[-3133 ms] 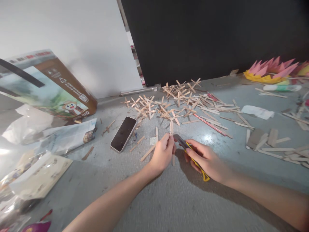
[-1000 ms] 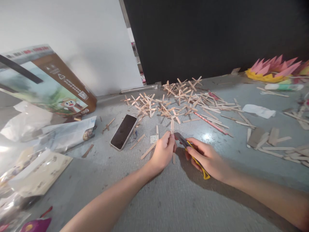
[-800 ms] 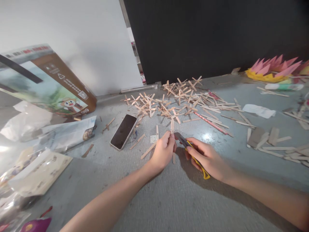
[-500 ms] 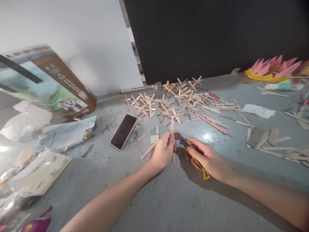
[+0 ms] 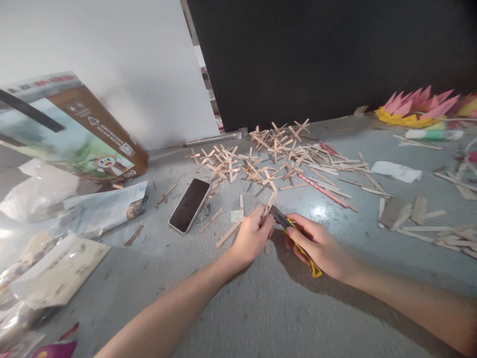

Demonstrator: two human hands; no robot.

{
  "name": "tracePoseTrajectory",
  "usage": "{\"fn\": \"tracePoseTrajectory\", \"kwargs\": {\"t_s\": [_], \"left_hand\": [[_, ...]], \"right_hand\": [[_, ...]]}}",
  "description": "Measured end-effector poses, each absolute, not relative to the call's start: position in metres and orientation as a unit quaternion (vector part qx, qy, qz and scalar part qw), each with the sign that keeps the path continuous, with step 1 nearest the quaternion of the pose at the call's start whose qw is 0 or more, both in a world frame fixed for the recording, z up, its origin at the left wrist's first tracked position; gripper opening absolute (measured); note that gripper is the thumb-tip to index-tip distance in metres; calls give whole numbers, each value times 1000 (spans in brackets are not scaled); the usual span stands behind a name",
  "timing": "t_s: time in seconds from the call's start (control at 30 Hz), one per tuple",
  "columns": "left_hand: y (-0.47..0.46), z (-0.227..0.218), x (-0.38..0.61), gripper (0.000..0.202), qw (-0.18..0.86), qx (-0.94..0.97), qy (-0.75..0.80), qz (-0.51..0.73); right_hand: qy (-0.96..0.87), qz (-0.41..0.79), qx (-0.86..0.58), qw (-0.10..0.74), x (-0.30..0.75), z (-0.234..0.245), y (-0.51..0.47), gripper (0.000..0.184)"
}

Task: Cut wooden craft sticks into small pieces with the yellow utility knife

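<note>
My left hand (image 5: 253, 236) pinches a thin wooden craft stick (image 5: 270, 201) against the grey floor; the stick's upper part tilts to the right, and a lower piece (image 5: 267, 246) shows below my fingers. My right hand (image 5: 316, 243) is closed round a yellow utility knife (image 5: 305, 253), and its blade end (image 5: 278, 215) rests against the stick beside my left fingertips. Just beyond lies a heap of small wooden crosses (image 5: 257, 161) made from sticks.
A dark phone (image 5: 190, 205) lies face up to the left, near loose sticks (image 5: 227, 233). A tilted cardboard box (image 5: 74, 134) and plastic bags (image 5: 97, 211) fill the left. More sticks (image 5: 421, 219), a red pencil (image 5: 322, 191), pink paper flowers (image 5: 421, 107) and a glue tube (image 5: 432, 134) lie right.
The upper part of the stick in my left hand has tipped from upright toward the right. Both hands stay in the same spot, knife still at the stick.
</note>
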State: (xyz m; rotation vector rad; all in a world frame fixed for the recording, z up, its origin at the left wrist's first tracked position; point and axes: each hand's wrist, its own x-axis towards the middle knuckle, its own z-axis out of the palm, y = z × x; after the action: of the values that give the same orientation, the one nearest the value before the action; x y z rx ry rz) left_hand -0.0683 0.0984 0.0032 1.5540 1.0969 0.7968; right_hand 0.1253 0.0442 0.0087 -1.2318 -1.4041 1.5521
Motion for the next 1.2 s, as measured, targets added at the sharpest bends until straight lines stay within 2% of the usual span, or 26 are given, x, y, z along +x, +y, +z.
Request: {"fn": "tracePoseTrajectory", "kwargs": {"t_s": [0.33, 0.6, 0.83, 1.03, 1.2], "left_hand": [[99, 0, -68, 36, 522, 635, 462, 333], [102, 0, -65, 37, 567, 553, 442, 421], [102, 3, -67, 46, 558, 576, 466, 374], [105, 1, -71, 37, 466, 628, 482, 396], [108, -2, -74, 43, 345, 682, 471, 442]], "right_hand": [[-539, 602, -470, 355, 124, 9, 46, 26], [-520, 617, -450, 383, 123, 11, 45, 27], [-522, 617, -451, 379, 124, 12, 46, 27], [-521, 620, -444, 383, 124, 11, 46, 26], [-519, 623, -440, 387, 124, 10, 45, 28]]}}
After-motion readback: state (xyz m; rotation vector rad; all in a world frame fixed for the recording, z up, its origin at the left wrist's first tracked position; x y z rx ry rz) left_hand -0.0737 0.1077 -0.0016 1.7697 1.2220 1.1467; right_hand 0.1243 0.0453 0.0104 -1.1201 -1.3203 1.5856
